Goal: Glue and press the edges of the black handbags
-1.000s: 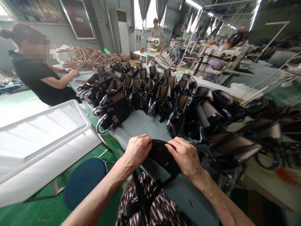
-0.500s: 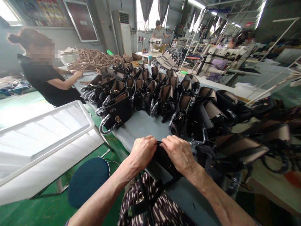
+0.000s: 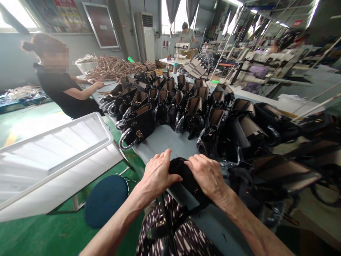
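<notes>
A black bag [image 3: 186, 174] with a small gold-coloured mark on its front lies before me at the table's near edge. My right hand [image 3: 206, 174] grips its top edge on the right, thumb in front and fingers curled over. At its left end, my left hand [image 3: 158, 170] is spread, index finger pointing up and thumb lying against the black material. Dark straps [image 3: 166, 224] hang down over my patterned clothing. Whether they belong to this bag I cannot tell. The bag's lower part is hidden by my right wrist.
Several black handbags [image 3: 142, 122] with tan linings and plastic-wrapped handles crowd the grey table [image 3: 167, 140]. On the left are a white tub [image 3: 106, 137] and a blue round stool [image 3: 106, 202]. A co-worker [image 3: 64, 89] stands beside a pile of brown strips [image 3: 112, 69].
My left hand has loosened from its pinch on the bag's top edge and spread, moving slightly left. My right hand keeps its grip. The view has turned slightly left.
</notes>
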`<state>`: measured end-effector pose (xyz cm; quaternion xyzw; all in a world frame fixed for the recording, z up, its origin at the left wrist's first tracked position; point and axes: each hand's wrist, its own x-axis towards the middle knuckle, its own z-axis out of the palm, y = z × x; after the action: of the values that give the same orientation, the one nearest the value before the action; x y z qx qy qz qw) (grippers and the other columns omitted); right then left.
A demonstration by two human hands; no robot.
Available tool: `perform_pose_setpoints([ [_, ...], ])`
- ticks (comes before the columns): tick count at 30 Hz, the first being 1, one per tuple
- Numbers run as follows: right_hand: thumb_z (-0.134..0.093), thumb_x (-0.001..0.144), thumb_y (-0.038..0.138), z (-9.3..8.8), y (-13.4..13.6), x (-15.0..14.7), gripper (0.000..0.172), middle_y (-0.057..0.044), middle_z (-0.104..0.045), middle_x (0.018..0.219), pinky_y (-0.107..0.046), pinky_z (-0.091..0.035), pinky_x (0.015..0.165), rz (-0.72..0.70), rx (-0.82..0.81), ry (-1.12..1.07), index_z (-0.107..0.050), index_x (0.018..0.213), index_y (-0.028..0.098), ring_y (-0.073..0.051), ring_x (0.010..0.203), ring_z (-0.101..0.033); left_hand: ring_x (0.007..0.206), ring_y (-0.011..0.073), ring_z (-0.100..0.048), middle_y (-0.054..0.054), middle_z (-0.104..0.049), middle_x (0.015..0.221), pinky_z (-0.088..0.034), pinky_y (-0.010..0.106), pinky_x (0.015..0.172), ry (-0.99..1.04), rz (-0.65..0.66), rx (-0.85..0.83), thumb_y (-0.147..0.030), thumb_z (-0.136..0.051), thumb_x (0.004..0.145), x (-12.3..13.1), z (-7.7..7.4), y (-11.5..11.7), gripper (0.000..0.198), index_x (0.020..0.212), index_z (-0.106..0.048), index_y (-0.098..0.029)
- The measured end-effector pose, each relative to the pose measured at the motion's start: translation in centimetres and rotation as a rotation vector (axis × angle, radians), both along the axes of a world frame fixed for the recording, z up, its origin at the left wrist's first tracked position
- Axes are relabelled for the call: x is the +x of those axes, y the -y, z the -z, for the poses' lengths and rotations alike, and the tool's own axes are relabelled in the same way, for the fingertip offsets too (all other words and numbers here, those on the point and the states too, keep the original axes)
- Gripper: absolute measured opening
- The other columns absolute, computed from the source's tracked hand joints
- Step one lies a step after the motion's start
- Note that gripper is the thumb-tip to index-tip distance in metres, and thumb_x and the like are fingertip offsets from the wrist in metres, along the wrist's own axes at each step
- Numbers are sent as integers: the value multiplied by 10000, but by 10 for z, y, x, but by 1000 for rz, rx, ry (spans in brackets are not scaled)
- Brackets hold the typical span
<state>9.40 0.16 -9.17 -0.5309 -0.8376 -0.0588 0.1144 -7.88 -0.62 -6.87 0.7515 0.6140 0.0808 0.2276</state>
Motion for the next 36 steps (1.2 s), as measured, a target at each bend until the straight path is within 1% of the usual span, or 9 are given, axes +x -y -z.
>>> perform_pose_setpoints([
  [2, -504, 904, 230, 2, -1, 0, 211, -23, -606, 704, -300, -297, 587, -3, 4, 4, -553, 701, 200, -189, 708, -558, 1052, 286, -557, 127, -599, 1141, -434, 330, 834, 33, -8, -61, -434, -695, 624, -1, 7, 3, 793, 1287, -346, -172],
  [4, -505, 903, 232, 3, -1, 2, 205, -25, -605, 707, -299, -298, 580, -16, 18, 13, -549, 706, 199, -190, 707, -560, 1006, 264, -582, 116, -625, 1100, -436, 312, 801, 50, -23, -88, -287, -630, 677, -6, 13, 5, 687, 1293, -345, -179],
  [8, -491, 912, 237, -2, 2, 10, 230, -26, -600, 688, -294, -313, 588, -75, 24, 5, -539, 690, 197, -179, 682, -558, 877, 176, -599, 47, -659, 1004, -428, 251, 733, 208, 48, -127, -55, -429, 676, -29, 15, -3, 528, 1179, -482, -206],
  [13, -472, 919, 227, -20, 10, 24, 248, -23, -599, 676, -297, -326, 598, -214, -43, 43, -538, 681, 201, -176, 656, -554, 721, 124, -536, -35, -613, 768, -395, 188, 624, 375, 323, -335, -80, -435, 645, -50, 8, -21, 357, 930, -624, -182],
  [18, -526, 889, 210, -20, 12, 33, 203, -15, -605, 670, -304, -330, 592, -196, -107, 107, -550, 688, 198, -185, 647, -570, 784, 138, -550, -38, -635, 860, -415, 194, 673, 503, 382, -483, -132, -508, 665, -41, 17, -26, 435, 1083, -605, -202],
  [21, -512, 898, 210, -14, 12, 37, 203, -19, -611, 685, -301, -330, 592, -179, -95, 115, -553, 700, 192, -184, 654, -574, 791, 145, -563, -24, -652, 894, -421, 200, 687, 468, 356, -417, -220, -569, 710, -32, 17, -23, 446, 1155, -576, -216],
  [25, -464, 924, 222, -11, 11, 39, 257, -24, -606, 660, -291, -306, 572, -175, -49, 114, -541, 682, 189, -169, 629, -560, 706, 134, -552, -30, -645, 762, -397, 187, 626, 311, 361, -221, -326, -615, 738, -22, 10, -20, 321, 1045, -642, -234],
  [30, -443, 938, 279, -9, 9, 41, 290, -12, -582, 614, -291, -262, 543, -192, 11, 132, -535, 678, 190, -158, 597, -540, 640, 113, -535, -18, -648, 729, -381, 177, 598, 224, 378, -145, -310, -539, 819, -20, 11, -22, 265, 1040, -664, -234],
  [36, -445, 938, 318, -2, 7, 48, 228, -26, -604, 659, -291, -252, 542, -232, 83, 174, -619, 934, 171, -155, 633, -532, 603, 109, -529, -4, -660, 729, -381, 184, 579, 185, 409, -107, -302, -503, 850, -15, 10, -22, 341, 1169, -611, -247],
])
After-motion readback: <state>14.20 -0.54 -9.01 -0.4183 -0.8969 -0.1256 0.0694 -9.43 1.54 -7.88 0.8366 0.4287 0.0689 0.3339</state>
